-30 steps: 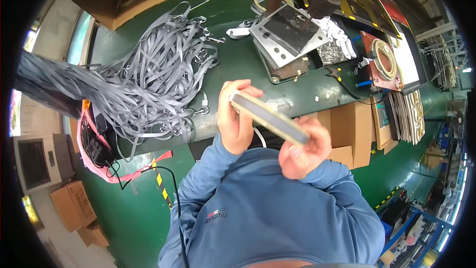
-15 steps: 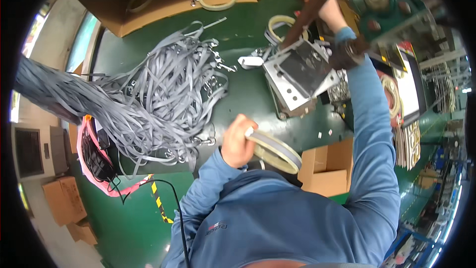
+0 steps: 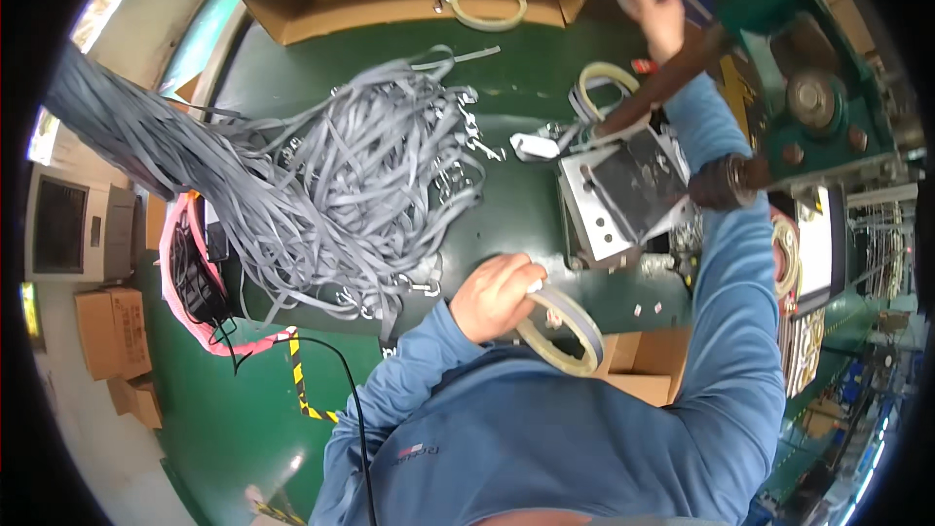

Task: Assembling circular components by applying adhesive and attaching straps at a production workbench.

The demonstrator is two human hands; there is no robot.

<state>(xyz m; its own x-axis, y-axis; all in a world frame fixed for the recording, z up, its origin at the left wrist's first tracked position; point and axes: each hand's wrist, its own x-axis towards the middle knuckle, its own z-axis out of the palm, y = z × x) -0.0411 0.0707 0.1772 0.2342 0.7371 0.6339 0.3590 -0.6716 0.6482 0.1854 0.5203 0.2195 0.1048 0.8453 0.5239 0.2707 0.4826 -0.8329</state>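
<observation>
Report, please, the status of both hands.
Left hand: holding cream-and-grey ring. Right hand: outstretched, grip unclear. Brown lever overlaps right sleeve in view.

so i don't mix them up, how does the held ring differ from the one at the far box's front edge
The held ring is in the left hand; the far ring rests unheld. The held ring is tilted; the far ring lies roughly flat. Both show cream colouring.

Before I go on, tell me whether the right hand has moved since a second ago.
Yes, forward: the right hand has gone from the near side of the metal plate to beyond its far side.
</observation>
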